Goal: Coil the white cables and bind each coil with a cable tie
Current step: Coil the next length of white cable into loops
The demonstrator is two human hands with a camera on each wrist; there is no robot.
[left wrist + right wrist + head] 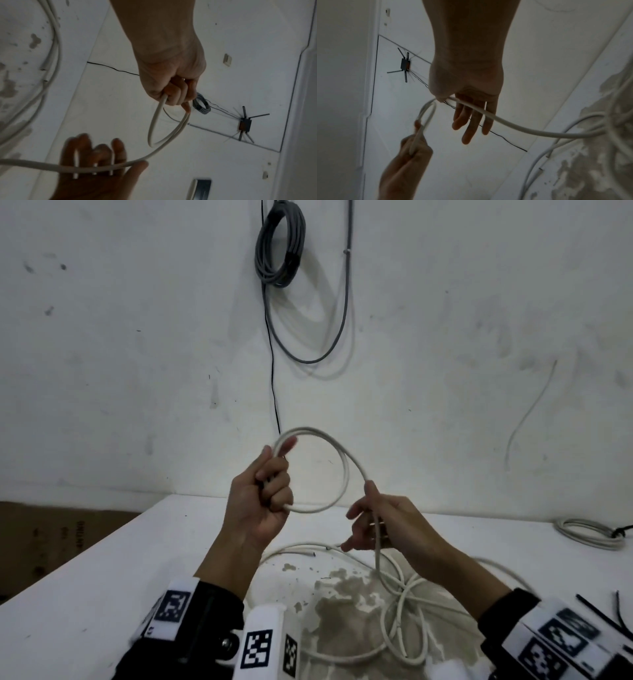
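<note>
the white cable [346, 470] looks like smooth plastic sheathing, slightly satin, round and rubbery looking, a bit greyed with grime. the table [102, 577] top is a matt white painted surface, and in the middle the paint has flaked off in a rough patch [346, 604] showing a dull grey-brown layer underneath. wall [120, 354] is matt white plaster or paint, scuffed and smudged with dark marks. the grey cable coil [279, 244] hanging on it has the same smooth plastic jacket, just darker. brown stuff at the left [51, 542] looks like plain matt cardboard with printing. the wrist bands [174, 607] look like black cloth with matt white printed tags.
</note>
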